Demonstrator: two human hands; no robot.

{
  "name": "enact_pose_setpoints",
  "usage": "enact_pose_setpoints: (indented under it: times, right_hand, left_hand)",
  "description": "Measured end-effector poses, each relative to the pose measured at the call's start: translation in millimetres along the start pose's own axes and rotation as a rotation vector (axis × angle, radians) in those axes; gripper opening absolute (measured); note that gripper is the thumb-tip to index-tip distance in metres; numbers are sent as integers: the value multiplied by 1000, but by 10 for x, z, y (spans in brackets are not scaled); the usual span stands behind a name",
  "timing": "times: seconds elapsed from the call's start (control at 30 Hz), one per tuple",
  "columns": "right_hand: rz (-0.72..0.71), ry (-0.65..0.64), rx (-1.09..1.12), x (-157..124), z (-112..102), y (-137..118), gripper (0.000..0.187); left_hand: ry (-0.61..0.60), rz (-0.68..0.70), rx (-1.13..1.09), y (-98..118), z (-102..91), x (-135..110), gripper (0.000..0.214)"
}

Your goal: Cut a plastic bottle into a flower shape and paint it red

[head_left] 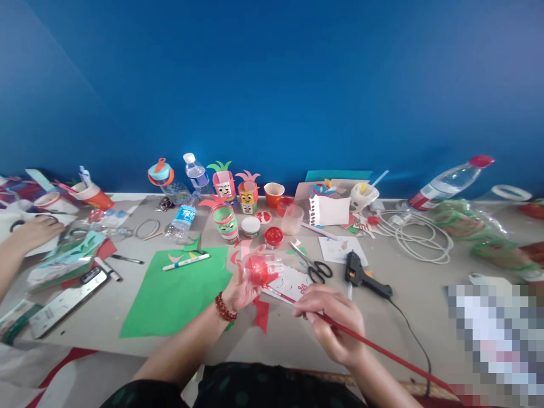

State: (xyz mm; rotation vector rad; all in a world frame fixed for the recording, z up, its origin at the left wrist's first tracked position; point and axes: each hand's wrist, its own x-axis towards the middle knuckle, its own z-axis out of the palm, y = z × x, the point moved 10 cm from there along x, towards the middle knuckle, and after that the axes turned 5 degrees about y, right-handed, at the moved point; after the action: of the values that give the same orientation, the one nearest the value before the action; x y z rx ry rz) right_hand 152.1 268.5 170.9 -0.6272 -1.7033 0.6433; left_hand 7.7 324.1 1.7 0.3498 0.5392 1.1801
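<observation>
My left hand, with a beaded bracelet at the wrist, holds up a clear plastic cup-like piece partly coated in red paint. In my right hand is a long red-handled paintbrush. Its tip meets or nearly meets the lower edge of the painted piece; contact is hard to make out. Behind the piece stands an open jar of red paint, beside a white-lidded jar. Under and right of it lies a white sheet with red drawing, and scissors rest nearby.
Green paper with a marker lies left. A glue gun with its cord is on the right. Decorated paper cups and water bottles stand toward the blue wall. Another person's hand is at far left.
</observation>
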Motion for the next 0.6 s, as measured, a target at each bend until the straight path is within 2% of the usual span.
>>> enact_pose_setpoints:
  times: [0.2,0.4,0.47,0.6]
  right_hand:
    - [-40,24,-23,17,-9,-28,28]
    - [-11,-8,33,-26,-10,-4,28]
    - [65,39,63,-42,-84,68,27]
    - [367,199,219,-144,-212,425,27]
  left_hand:
    - [10,-2,0,-7,-30,3,92]
    - [-22,24,2,-2,-57,19,90]
    - [-29,26,2,-6,-62,20,89]
    - [-72,45,5,12,1,6,84]
